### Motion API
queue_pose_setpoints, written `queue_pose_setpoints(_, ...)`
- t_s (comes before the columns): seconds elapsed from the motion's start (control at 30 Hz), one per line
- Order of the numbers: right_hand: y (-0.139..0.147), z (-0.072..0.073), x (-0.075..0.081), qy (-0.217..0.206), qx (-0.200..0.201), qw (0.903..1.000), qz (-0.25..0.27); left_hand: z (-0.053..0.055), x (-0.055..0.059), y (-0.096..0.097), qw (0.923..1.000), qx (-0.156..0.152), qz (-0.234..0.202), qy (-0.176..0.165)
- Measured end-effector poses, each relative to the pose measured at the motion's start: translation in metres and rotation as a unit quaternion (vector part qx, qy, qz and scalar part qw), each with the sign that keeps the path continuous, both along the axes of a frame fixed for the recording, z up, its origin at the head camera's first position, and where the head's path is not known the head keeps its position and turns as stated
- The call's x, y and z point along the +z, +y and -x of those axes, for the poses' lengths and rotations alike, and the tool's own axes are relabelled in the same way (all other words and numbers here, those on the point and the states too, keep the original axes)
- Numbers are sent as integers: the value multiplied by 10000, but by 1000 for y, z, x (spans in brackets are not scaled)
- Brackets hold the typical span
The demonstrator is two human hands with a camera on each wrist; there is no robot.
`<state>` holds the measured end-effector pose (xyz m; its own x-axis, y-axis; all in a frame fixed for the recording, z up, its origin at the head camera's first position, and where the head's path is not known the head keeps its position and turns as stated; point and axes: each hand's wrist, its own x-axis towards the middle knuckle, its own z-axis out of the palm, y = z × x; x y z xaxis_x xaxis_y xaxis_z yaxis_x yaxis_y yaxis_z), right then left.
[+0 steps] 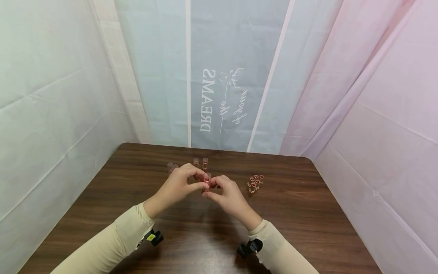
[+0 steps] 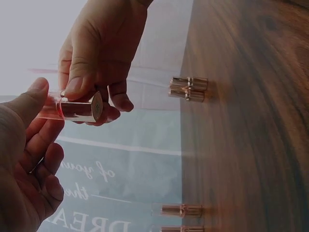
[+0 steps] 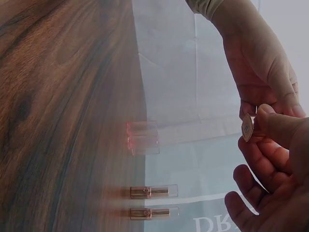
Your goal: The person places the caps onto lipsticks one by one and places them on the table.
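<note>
A lipstick [image 1: 207, 179] with a gold base and a clear cap stands upright between both hands above the middle of the table. My left hand [image 1: 181, 180] pinches its clear upper part between thumb and fingers. From the other side, my right hand [image 1: 228, 193] grips the gold base [image 2: 82, 110], as the left wrist view shows. In the right wrist view the fingers hide most of the lipstick, leaving the base's end [image 3: 247, 127] visible.
Right of the hands stands a cluster of several uncapped lipstick tubes [image 1: 253, 185]. Two capped lipsticks [image 3: 153, 192] stand toward the back. Loose pinkish clear caps [image 3: 143, 137] sit to the left, partly behind my left hand. Fabric curtains [image 1: 164, 76] border the wooden table [image 1: 294, 213].
</note>
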<state>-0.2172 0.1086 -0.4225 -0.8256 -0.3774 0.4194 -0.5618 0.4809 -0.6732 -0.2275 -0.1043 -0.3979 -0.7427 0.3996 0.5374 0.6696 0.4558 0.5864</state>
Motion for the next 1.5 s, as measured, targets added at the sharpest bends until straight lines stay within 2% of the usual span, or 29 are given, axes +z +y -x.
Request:
queue_pose_setpoints(0.13, 3, 1, -3, 16, 60, 10000, -45, -1, -7, -4, 9999, -82, 95, 110)
queue_pose_setpoints(0.23, 5, 3, -8, -135, 21, 9999, -44, 1, -14, -10, 9997, -101, 224, 3)
queue_pose_setpoints(0.37, 9, 8, -14, -380, -75, 9992, 8, 3, -22, -19, 9995, 58, 305, -113)
queue_pose_setpoints(0.5, 13, 14, -17, -388, -222, 9989, 145, 5, -24, -25, 9994, 240, 212, -140)
queue_pose_setpoints(0.73, 18, 30, -10, -460, -612, 9968, 236, 6, -24, -32, 9985, 401, 14, -383)
queue_pose_setpoints(0.97, 22, 52, -7, -562, -898, 9943, 97, 7, -25, -36, 9981, 464, -84, -391)
queue_pose_setpoints(1.2, 18, 80, -10, -549, -1007, 9933, 109, 12, -23, -37, 9981, 483, -158, -353)
queue_pose_setpoints(1.33, 11, 97, -16, -649, -1210, 9905, -29, 15, -23, -39, 9972, 616, -114, -396)
queue_pose_setpoints(1.5, 2, 119, -31, -750, -1568, 9844, -278, 16, -21, -42, 9957, 735, -126, -554)
